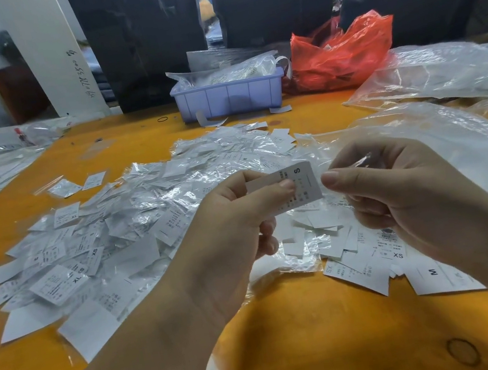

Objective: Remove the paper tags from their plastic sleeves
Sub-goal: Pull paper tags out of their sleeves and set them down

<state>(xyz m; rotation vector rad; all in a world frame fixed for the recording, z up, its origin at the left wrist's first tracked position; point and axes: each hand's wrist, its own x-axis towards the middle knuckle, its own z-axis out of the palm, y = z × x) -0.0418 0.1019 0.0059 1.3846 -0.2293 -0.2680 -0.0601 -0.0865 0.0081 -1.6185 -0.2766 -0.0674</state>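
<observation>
My left hand (235, 218) pinches a white paper tag (297, 185) marked S between thumb and fingers, held above the orange table. My right hand (398, 191) is just right of the tag, its thumb and fingers curled round a clear plastic sleeve (358, 163). The sleeve looks apart from the tag. A wide heap of sleeved tags (132, 222) spreads over the table to the left and behind my hands. Bare paper tags (364, 258), some marked XS and M, lie under and below my right hand.
A lilac plastic bin (229, 96) stuffed with clear bags stands at the back centre, a red plastic bag (340, 55) to its right. Large clear bags (443, 74) cover the table's right side. A rubber band (462, 351) lies on the orange table (310, 335) near the front.
</observation>
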